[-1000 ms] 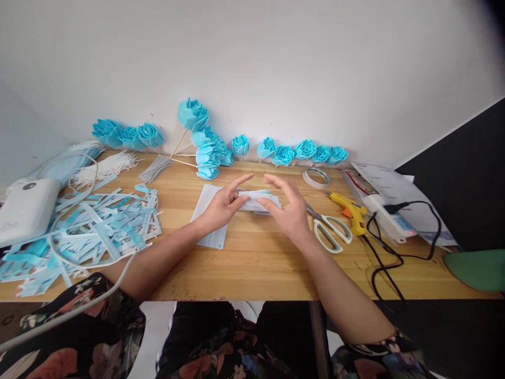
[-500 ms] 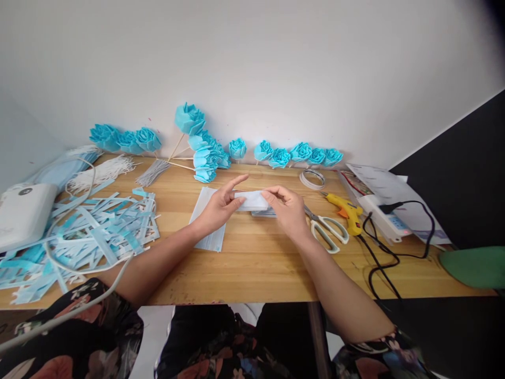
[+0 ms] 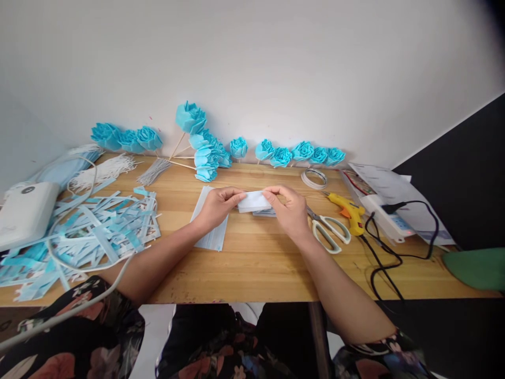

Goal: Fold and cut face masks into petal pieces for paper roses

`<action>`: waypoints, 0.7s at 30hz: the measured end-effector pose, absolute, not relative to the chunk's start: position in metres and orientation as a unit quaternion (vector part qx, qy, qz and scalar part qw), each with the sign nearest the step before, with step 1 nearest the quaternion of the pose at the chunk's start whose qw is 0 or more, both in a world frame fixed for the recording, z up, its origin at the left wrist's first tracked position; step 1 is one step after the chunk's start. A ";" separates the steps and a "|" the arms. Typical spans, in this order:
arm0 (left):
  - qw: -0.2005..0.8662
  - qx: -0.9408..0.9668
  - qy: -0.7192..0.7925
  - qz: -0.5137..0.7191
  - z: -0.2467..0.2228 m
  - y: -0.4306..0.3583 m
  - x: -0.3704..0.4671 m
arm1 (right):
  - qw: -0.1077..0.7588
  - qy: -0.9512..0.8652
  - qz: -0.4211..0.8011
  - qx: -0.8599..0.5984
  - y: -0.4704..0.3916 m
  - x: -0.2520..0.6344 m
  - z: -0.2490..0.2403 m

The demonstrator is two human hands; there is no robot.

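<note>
A folded strip of pale mask fabric [image 3: 254, 201] is stretched between my two hands, above the middle of the table. My left hand [image 3: 221, 206] pinches its left end between thumb and fingers. The right end is pinched the same way by my right hand [image 3: 288, 208]. Under the strip, partly covered by it, lie more folded pale blue pieces [image 3: 265, 213]. A flat light blue mask sheet [image 3: 213, 239] rests on the wood, partly beneath my left hand and wrist. White-handled scissors [image 3: 331, 231] lie just right of my right hand.
Blue fabric flowers [image 3: 303, 151] line the wall. A heap of cut strips [image 3: 102, 226] and a white device [image 3: 27, 216] with a cable are at left. Tape roll [image 3: 314, 179], yellow glue gun [image 3: 351, 213], power strip [image 3: 389, 218] and black cords occupy the right.
My left index finger, which was raised and stretched out, has come down onto the strip's edge. Both hands stay in nearly the same place, still holding the strip.
</note>
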State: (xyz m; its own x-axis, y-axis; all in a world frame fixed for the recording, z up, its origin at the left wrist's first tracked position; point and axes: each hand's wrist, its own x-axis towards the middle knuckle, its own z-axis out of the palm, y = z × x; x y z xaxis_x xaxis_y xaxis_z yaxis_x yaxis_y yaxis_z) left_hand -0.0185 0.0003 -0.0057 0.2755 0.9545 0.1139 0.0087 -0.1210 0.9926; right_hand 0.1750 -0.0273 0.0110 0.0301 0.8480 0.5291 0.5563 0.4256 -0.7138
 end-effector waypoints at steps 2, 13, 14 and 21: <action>0.526 0.603 0.399 0.448 -0.006 0.001 -0.019 | 0.498 -0.684 0.141 -0.513 -0.028 0.175 0.011; 0.515 0.618 0.390 0.448 -0.004 -0.002 -0.019 | 0.496 -0.685 0.134 -0.516 -0.027 0.175 0.010; 0.516 0.616 0.386 0.452 -0.004 -0.002 -0.018 | 0.496 -0.685 0.134 -0.516 -0.027 0.175 0.010; 0.531 0.615 0.378 0.444 -0.004 -0.002 -0.017 | 0.499 -0.681 0.130 -0.520 -0.027 0.176 0.010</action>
State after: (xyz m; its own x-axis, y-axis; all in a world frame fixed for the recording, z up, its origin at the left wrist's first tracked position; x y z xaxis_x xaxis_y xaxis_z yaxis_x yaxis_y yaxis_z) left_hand -0.0168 -0.0016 -0.0040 0.3202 0.9361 0.1452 -0.0069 -0.1510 0.9885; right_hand 0.1759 -0.0271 0.0097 0.0391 0.8374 0.5453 0.5780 0.4261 -0.6959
